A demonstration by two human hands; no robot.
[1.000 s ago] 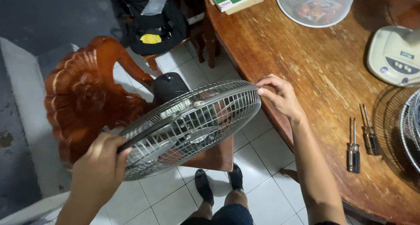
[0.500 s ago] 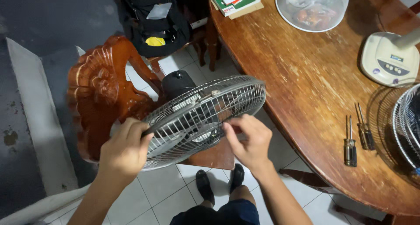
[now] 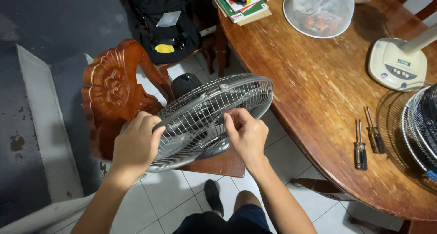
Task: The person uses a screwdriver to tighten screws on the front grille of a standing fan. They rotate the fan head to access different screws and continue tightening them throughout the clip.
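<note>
A round wire fan guard (image 3: 214,109) with its black motor housing (image 3: 185,83) rests tilted on the seat of a carved wooden chair (image 3: 114,88). My left hand (image 3: 136,143) grips the guard's near left rim. My right hand (image 3: 246,134) pinches the wires near the guard's middle, fingers curled on the grille.
A brown wooden table (image 3: 309,88) fills the right side. On it lie two screwdrivers (image 3: 366,138), a cream fan base (image 3: 396,63), another wire guard (image 3: 416,129), a mesh food cover (image 3: 318,8) and stacked books (image 3: 239,4). A black bag (image 3: 166,24) sits on a far chair.
My right hand moved from the guard's far right rim to its middle. My left hand shifted up along the left rim. The view drew closer to the fan.
</note>
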